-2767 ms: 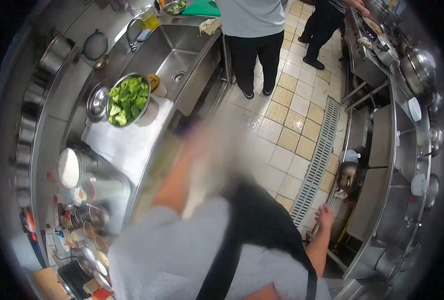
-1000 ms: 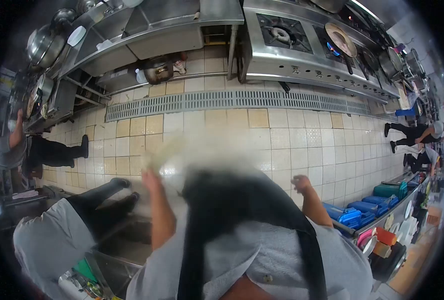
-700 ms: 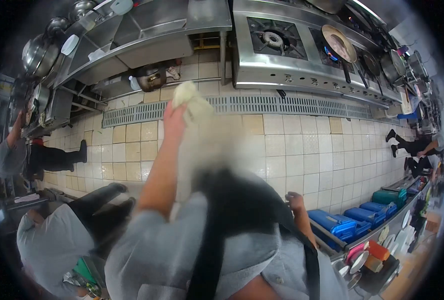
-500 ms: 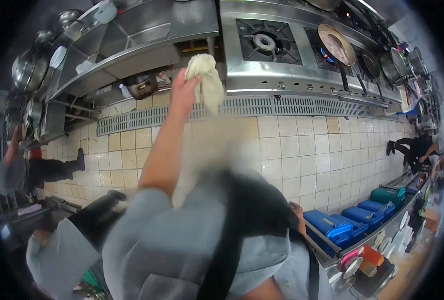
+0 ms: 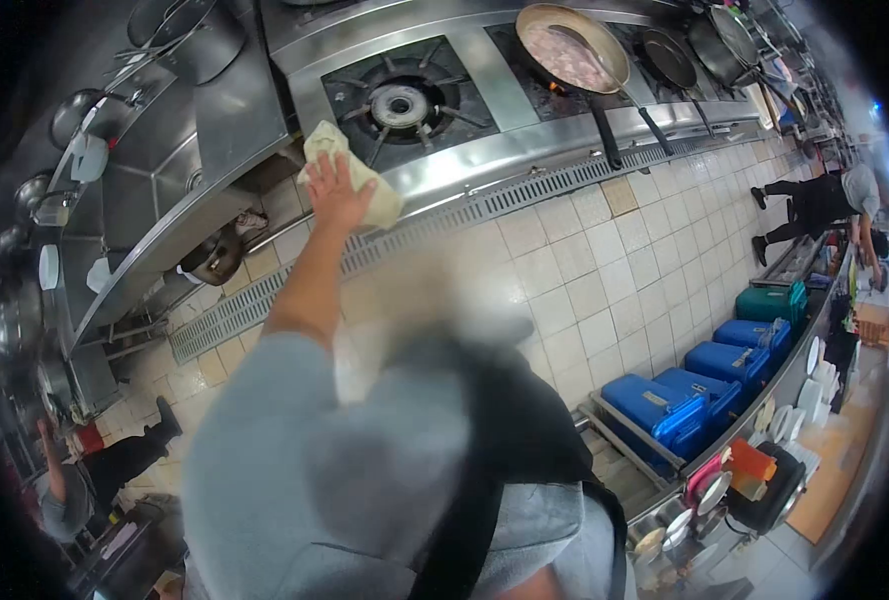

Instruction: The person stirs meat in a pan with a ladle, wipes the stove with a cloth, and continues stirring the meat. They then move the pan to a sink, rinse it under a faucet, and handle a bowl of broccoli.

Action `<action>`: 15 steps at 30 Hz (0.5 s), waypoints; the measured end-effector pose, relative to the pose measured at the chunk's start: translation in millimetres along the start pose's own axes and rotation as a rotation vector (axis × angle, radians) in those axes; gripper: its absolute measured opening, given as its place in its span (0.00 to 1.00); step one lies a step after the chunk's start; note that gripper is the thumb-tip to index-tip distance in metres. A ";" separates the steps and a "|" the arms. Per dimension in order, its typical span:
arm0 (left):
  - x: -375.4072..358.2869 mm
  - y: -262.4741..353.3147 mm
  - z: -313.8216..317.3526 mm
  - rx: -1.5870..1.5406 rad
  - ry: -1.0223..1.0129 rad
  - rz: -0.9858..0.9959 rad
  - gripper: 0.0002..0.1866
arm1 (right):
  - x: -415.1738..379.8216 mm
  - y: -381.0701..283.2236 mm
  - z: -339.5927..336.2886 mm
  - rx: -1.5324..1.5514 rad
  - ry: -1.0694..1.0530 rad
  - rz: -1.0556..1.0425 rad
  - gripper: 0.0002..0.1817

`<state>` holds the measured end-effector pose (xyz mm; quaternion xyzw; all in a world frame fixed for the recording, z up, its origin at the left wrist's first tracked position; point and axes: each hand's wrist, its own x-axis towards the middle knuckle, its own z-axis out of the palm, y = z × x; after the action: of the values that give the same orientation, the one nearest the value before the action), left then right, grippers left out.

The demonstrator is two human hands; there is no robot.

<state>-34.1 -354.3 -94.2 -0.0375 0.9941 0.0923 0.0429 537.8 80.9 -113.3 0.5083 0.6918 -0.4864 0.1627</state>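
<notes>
My left hand [image 5: 340,197] lies with its fingers spread on a pale yellowish cloth [image 5: 382,205]. It presses the cloth against the left front corner of the steel stove [image 5: 445,168]. Just behind the cloth is an unlit burner [image 5: 401,106] with a black grate, nothing standing on it. My right hand is out of view.
On the stove a frying pan [image 5: 575,60] holds pale pink food over a flame, with a dark pan [image 5: 668,58] beside it. A steel sink [image 5: 155,180] is at left. Blue bins [image 5: 655,400] line the right. People stand at far left [image 5: 65,500] and far right [image 5: 860,190].
My left hand held the cloth bunched up in front of the stove; now it lies flat over it on the stove's edge. The view has turned, and my right hand has left it.
</notes>
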 end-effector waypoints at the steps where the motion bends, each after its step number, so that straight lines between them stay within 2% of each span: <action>1: 1.7 -3.1 0.4 0.028 0.008 0.023 0.45 | 4.8 2.4 -2.6 -0.040 -0.002 -0.009 0.18; 3: -3.4 -3.7 2.6 0.042 0.030 0.041 0.44 | 17.7 6.5 -12.3 -0.082 -0.004 -0.023 0.18; 5: -13.3 -2.8 13.7 0.019 0.166 -0.015 0.40 | 32.1 8.7 -23.8 -0.102 -0.008 -0.028 0.19; 6: -19.1 -4.1 22.3 0.022 0.170 -0.010 0.40 | 42.6 8.8 -31.5 -0.099 -0.008 -0.032 0.19; 8: -31.1 0.2 38.7 0.174 0.328 -0.074 0.34 | 65.5 5.9 -51.6 -0.097 -0.011 -0.045 0.19; 12: -59.8 40.2 48.0 0.122 0.385 -0.218 0.28 | 115.6 -3.8 -94.5 -0.061 -0.023 -0.055 0.20; 15: -69.7 86.3 47.1 0.041 0.372 -0.193 0.29 | 157.0 -22.6 -129.9 0.025 -0.039 -0.039 0.20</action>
<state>31.7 -256.2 -118.3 -0.1480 0.9784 0.0589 -0.1321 485.8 275.1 -153.2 0.4871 0.6922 -0.5078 0.1606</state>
